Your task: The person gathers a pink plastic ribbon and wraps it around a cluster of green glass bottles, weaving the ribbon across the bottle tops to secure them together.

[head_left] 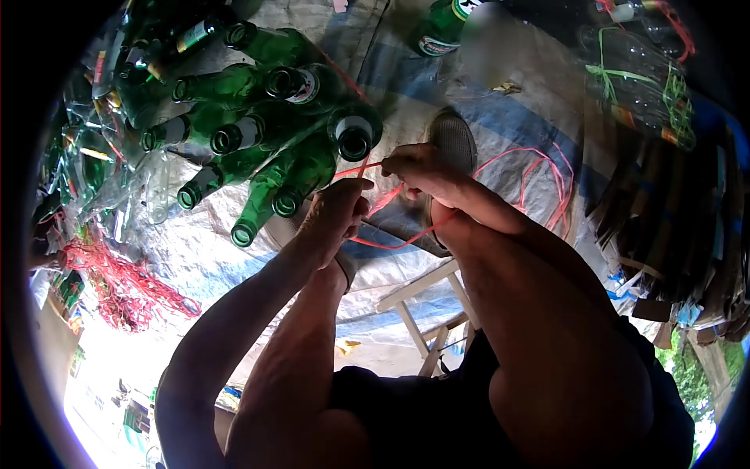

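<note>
Several green glass bottles [301, 160] stand bunched together in front of me, their open necks pointing up toward the camera. A red plastic string [402, 244] runs from the bunch to both hands and loops below them. My left hand [337, 209] is closed on the string just beside the nearest bottles. Just right of the bunch, my right hand [418, 170] pinches another stretch of the same string. From there its loose length curls on the sheet to the right. How the string passes around the bottles is mostly hidden.
A tangle of red string [129, 281] lies at the left, below more bottles [90, 148]. A single green bottle [441, 30] is at the top. Stacked flattened cardboard [664, 211] and tied clear plastic bottles [637, 78] are on the right. A wooden stool [422, 301] shows between my legs.
</note>
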`<state>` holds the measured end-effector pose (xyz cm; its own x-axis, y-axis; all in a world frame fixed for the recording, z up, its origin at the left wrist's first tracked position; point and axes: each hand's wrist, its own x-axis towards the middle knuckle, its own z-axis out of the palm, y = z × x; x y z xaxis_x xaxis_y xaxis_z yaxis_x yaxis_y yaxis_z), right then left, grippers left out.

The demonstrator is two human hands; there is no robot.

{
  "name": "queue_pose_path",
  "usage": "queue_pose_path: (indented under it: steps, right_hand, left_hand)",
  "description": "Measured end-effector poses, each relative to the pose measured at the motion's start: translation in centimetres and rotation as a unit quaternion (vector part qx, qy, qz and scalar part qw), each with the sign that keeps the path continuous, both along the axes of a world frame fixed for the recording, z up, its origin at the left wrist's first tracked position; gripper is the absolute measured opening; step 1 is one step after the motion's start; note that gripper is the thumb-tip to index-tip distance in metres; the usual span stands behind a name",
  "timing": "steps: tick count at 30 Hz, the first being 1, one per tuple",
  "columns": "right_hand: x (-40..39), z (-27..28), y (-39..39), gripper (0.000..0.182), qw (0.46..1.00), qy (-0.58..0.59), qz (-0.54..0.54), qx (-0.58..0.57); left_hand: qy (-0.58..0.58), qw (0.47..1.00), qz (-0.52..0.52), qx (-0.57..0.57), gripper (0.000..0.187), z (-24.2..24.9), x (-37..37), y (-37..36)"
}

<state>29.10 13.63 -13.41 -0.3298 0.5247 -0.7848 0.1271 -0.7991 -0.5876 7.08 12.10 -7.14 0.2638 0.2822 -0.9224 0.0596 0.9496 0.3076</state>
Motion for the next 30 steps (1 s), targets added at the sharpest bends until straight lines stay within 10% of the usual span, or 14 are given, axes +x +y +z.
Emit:
queue_pose_path:
  steps: [18, 30]
  right_hand:
    - [1.0, -0.6, 1.1, 0.027, 0.997, -0.056, -0.002, 0.045]
    - [1.5, 0.0, 2.2, 0.029, 0.993, -0.062, -0.078, 0.062]
  left_hand:
    - [0.018, 0.971, 0.239, 0.007, 0.024, -3.8, 5.2, -1.1]
    - [-0.033, 0.823, 0.565, 0.053, 0.026, -7.9, 10.9, -1.4]
